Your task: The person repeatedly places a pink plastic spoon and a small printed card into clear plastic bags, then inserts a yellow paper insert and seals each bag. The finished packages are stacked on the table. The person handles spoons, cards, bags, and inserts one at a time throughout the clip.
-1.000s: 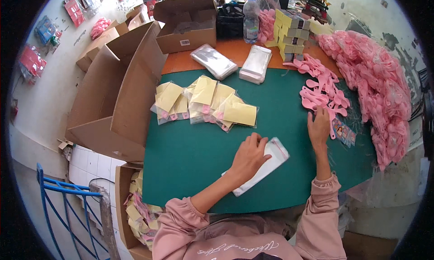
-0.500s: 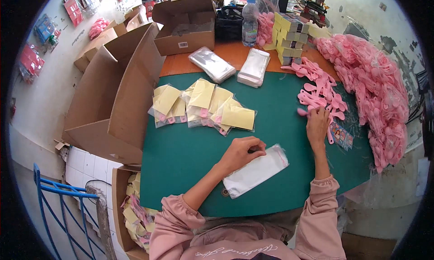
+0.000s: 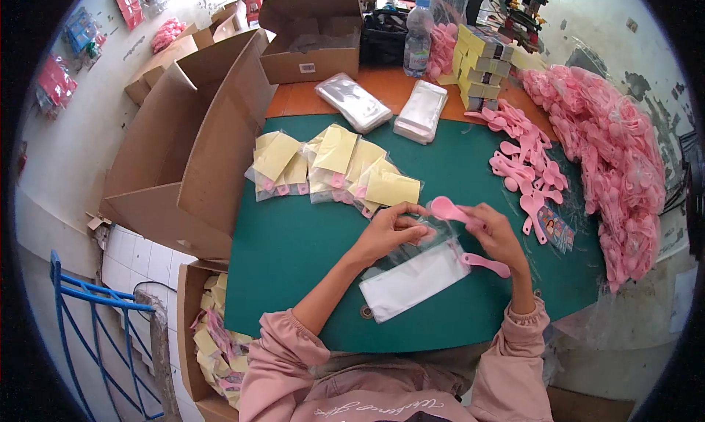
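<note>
My right hand (image 3: 496,235) grips a pink spoon (image 3: 445,208), its bowl pointing toward my left hand. A second pink spoon (image 3: 486,265) shows just below that hand; whether the fingers also hold it, I cannot tell. In my left hand (image 3: 393,235) a clear plastic bag (image 3: 443,231) is pinched between thumb and fingers. Under both hands a stack of clear bags (image 3: 415,284) lies slanted on the green table mat (image 3: 294,290). Filled bags with yellow cards (image 3: 334,150) and pink pieces overlap beyond my left hand.
Loose pink spoons (image 3: 525,161) lie at the right, beside small picture cards (image 3: 556,229) and a large heap of bagged pink spoons (image 3: 609,157). Two bag bundles, a water bottle (image 3: 418,40) and card stacks (image 3: 481,66) stand behind. Cardboard boxes (image 3: 220,128) line the left.
My right hand has come from the spoon pile to the middle, bringing a pink spoon. My left hand has lifted a clear bag off the stack.
</note>
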Demonstrator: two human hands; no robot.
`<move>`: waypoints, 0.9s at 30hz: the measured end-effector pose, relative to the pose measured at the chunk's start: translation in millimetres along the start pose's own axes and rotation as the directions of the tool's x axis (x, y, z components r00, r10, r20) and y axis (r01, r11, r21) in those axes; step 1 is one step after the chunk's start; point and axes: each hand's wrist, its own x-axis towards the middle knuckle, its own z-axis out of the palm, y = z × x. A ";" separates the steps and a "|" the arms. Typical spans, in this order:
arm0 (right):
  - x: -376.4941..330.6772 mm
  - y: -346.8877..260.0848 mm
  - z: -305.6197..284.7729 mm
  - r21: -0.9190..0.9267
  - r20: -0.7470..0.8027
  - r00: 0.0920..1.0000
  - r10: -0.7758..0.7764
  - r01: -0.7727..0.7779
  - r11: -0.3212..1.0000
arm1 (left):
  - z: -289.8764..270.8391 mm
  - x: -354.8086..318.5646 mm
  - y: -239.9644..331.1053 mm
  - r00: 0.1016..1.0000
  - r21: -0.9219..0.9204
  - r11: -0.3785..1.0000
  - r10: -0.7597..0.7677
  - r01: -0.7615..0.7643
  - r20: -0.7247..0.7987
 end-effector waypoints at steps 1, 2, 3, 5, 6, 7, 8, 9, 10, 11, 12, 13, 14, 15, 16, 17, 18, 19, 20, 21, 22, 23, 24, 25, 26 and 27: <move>1.3 0.3 0.1 0.000 0.000 1.000 0.000 0.000 1.000 | -0.4 -0.7 0.8 1.000 0.000 1.000 0.000 0.000 0.000; 2.6 0.2 0.5 0.145 -0.036 0.999 0.035 -0.030 0.989 | -0.7 -1.4 1.3 1.000 0.015 1.000 -0.012 0.012 -0.011; 3.3 0.4 0.7 0.288 -0.066 0.995 0.076 -0.054 0.956 | -0.9 -1.6 1.2 1.000 0.029 0.999 -0.024 0.024 -0.021; 3.4 0.7 -2.2 0.356 -0.083 0.996 0.041 -0.009 0.935 | -1.4 -1.0 -1.0 1.000 0.042 0.999 -0.011 0.013 -0.029; 3.5 0.6 -3.2 0.423 -0.101 0.995 0.009 0.035 0.906 | -1.4 -0.7 -1.8 0.999 0.055 0.998 -0.001 0.003 -0.037; 3.5 -0.8 -1.8 0.422 -0.101 0.995 0.008 0.035 0.906 | -0.5 -0.5 -1.5 0.999 0.054 0.999 0.000 0.002 -0.037; 3.2 -3.7 1.2 0.496 -0.203 0.976 0.082 0.030 0.868 | 1.0 -0.4 -0.7 0.999 0.076 0.997 -0.006 0.009 -0.032; 2.6 -6.0 3.1 0.566 -0.296 0.941 0.163 0.035 0.824 | 2.0 -0.1 -0.4 1.000 0.099 0.995 -0.012 0.015 -0.027; 2.4 -7.4 3.8 0.567 -0.293 0.943 0.160 0.036 0.823 | 1.2 0.0 -1.5 0.999 0.099 0.995 -0.011 0.014 -0.031; 2.0 -9.3 3.9 0.535 -0.299 0.942 0.150 0.035 0.844 | -0.2 0.4 -3.3 1.000 0.116 0.993 -0.001 0.005 -0.029; 1.9 -11.2 3.5 0.501 -0.306 0.942 0.140 0.034 0.865 | -1.0 0.4 -4.2 1.000 0.134 0.991 0.009 -0.005 -0.026; 1.2 -13.6 2.2 0.501 -0.305 0.942 0.141 0.033 0.865 | -0.2 0.2 -3.2 1.000 0.133 0.991 0.008 -0.005 -0.027; 0.5 -16.3 0.7 0.416 -0.266 0.955 0.134 -0.012 0.909 | 1.4 -0.6 -0.9 0.999 0.129 0.992 0.002 0.003 -0.034; 0.0 -17.3 0.1 0.326 -0.226 0.965 0.132 -0.053 0.944 | 2.3 -0.7 0.2 0.999 0.124 0.992 -0.005 0.010 -0.041; 0.3 -17.3 0.6 0.327 -0.225 0.965 0.131 -0.052 0.944 | 1.8 -0.5 -0.6 0.999 0.125 0.992 -0.005 0.011 -0.042; 0.9 -17.0 1.2 0.278 -0.251 0.962 0.106 -0.033 0.960 | 1.0 0.1 -2.2 1.000 0.135 0.991 0.007 -0.003 -0.027; 1.2 -16.8 1.9 0.228 -0.275 0.958 0.079 -0.015 0.973 | 0.3 0.2 -3.1 1.000 0.146 0.989 0.019 -0.017 -0.011; 0.7 -15.9 2.1 0.228 -0.275 0.958 0.080 -0.016 0.973 | 0.3 0.6 -3.2 1.000 0.145 0.989 0.018 -0.016 -0.011; -0.1 -14.9 2.4 0.270 -0.240 0.967 0.087 -0.020 0.963 | 0.3 0.7 -2.9 1.000 0.160 0.987 0.011 -0.009 -0.013; -0.6 -13.9 2.8 0.311 -0.204 0.974 0.093 -0.026 0.950 | 0.3 0.9 -3.1 1.000 0.175 0.985 0.004 -0.002 -0.015; -0.4 -14.7 3.8 0.310 -0.206 0.974 0.093 -0.025 0.950 | 0.5 1.3 -4.8 1.000 0.176 0.984 0.005 -0.002 -0.014; 0.5 -16.6 6.3 0.308 -0.158 0.984 0.076 -0.024 0.951 | 0.7 2.0 -8.8 0.999 0.136 0.990 0.033 -0.038 0.037; 1.8 -19.1 9.4 0.305 -0.110 0.992 0.059 -0.023 0.952 | 1.7 1.7 -11.1 0.994 0.095 0.993 0.063 -0.071 0.086; 3.2 -22.6 15.3 0.306 -0.111 0.992 0.060 -0.023 0.952 | 3.6 0.7 -12.5 0.994 0.096 0.993 0.062 -0.070 0.086; 4.7 -27.5 22.6 0.405 -0.144 0.986 0.085 -0.019 0.914 | 5.8 -0.9 -13.2 0.993 0.108 0.990 0.086 -0.094 0.082; 5.4 -29.4 26.8 0.500 -0.174 0.978 0.112 -0.010 0.866 | 7.1 -2.1 -12.5 0.991 0.122 0.985 0.109 -0.118 0.077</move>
